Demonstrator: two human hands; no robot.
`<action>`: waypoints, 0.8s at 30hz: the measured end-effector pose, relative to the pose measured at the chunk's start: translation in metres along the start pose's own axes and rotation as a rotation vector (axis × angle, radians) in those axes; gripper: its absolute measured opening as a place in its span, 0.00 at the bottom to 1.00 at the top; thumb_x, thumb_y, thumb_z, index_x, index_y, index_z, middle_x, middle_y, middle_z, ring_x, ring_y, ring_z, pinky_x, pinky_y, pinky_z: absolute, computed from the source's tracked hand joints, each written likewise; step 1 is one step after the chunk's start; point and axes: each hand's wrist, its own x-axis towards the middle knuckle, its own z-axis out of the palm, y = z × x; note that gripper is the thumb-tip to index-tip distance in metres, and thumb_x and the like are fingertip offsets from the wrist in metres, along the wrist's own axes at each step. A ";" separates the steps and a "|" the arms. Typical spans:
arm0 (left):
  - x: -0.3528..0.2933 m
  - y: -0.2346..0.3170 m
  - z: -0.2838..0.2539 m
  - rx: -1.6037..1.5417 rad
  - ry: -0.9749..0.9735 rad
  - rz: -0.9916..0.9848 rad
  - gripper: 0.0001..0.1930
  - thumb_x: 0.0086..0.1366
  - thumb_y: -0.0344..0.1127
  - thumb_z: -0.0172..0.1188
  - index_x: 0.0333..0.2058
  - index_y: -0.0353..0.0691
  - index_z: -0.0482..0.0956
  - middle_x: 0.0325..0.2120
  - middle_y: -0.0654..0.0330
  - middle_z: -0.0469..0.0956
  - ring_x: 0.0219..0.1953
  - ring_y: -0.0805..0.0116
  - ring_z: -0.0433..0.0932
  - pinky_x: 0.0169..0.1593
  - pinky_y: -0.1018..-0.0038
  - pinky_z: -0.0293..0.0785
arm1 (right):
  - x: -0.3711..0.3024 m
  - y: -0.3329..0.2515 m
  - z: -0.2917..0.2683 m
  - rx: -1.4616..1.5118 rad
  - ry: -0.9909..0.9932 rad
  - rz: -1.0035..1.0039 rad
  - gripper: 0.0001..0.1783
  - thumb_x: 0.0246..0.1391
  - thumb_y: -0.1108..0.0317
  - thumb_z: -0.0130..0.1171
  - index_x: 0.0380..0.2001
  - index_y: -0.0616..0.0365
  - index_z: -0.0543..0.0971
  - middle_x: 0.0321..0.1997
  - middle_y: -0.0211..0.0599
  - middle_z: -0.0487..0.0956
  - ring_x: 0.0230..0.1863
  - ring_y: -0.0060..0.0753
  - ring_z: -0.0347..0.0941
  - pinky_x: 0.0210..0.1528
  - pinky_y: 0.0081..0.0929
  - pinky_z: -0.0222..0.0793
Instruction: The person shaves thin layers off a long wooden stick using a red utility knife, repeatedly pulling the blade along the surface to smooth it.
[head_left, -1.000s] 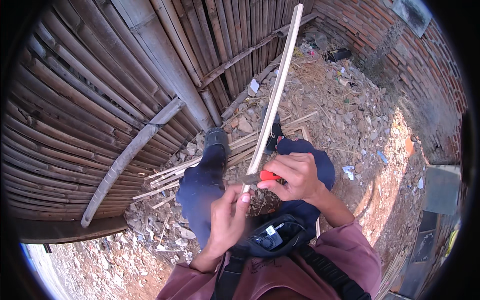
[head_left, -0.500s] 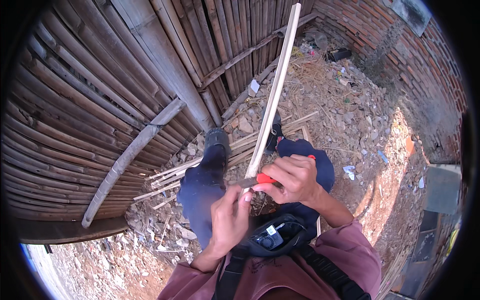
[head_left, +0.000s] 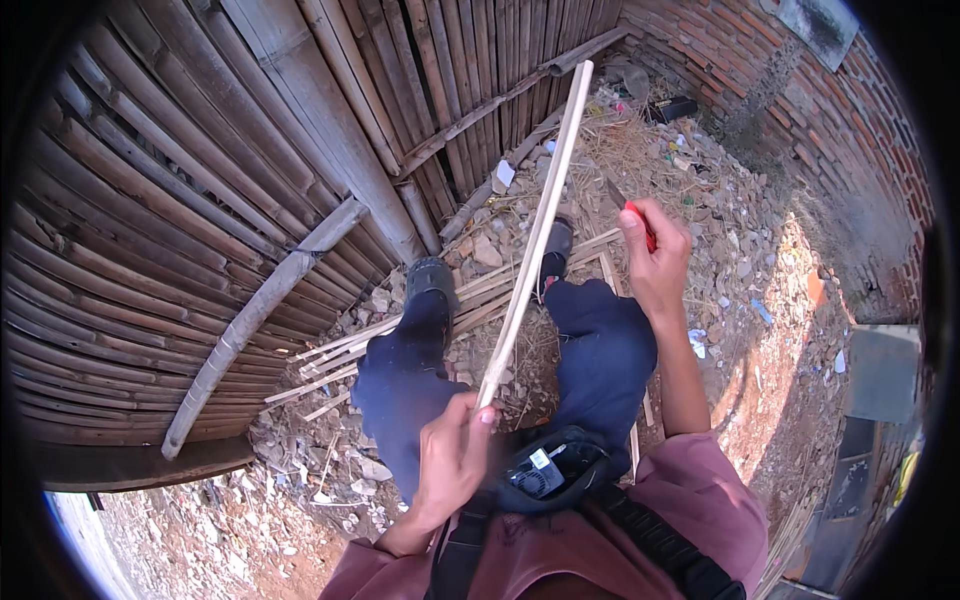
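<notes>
Low in front of my body, my left hand (head_left: 452, 452) pinches the near end of a long pale wooden strip (head_left: 538, 240). The strip slants up and away, its far end reaching toward the rubble corner. Off to the right of the strip, my right hand (head_left: 657, 258) is raised and wrapped round the red handle of a knife (head_left: 628, 207). The knife's dark blade points up and to the left, apart from the strip. Part of the handle is hidden in my fingers.
Several more pale strips (head_left: 330, 368) lie on the stony ground around my boots. A slatted bamboo wall (head_left: 130, 250) with a thick post stands on the left, and a brick wall (head_left: 720, 60) at the far right. An open dark pouch (head_left: 555, 470) hangs at my waist.
My right hand has lifted the knife off the strip's near end and carried it up and to the right. The strip has come closer, its far end now lower in view.
</notes>
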 end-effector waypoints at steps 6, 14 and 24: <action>0.014 -0.008 -0.001 -0.028 0.063 -0.024 0.10 0.80 0.33 0.57 0.49 0.31 0.79 0.22 0.72 0.73 0.22 0.88 0.64 0.24 0.83 0.59 | -0.044 -0.026 -0.026 0.113 -0.249 0.221 0.16 0.64 0.58 0.68 0.36 0.61 0.82 0.23 0.36 0.76 0.22 0.30 0.72 0.27 0.29 0.65; 0.020 0.009 0.004 -0.016 0.056 0.064 0.08 0.78 0.29 0.58 0.49 0.30 0.80 0.24 0.70 0.76 0.24 0.88 0.67 0.26 0.83 0.62 | -0.068 -0.080 -0.010 0.151 -0.579 -0.234 0.20 0.55 0.48 0.74 0.30 0.53 0.83 0.22 0.30 0.78 0.22 0.37 0.79 0.25 0.33 0.71; 0.016 0.016 0.004 0.089 0.126 0.122 0.10 0.73 0.28 0.64 0.49 0.32 0.81 0.30 0.53 0.84 0.30 0.67 0.81 0.33 0.73 0.74 | -0.067 -0.081 -0.003 0.077 -0.491 -0.315 0.19 0.53 0.46 0.75 0.28 0.50 0.83 0.20 0.26 0.77 0.19 0.32 0.77 0.23 0.29 0.69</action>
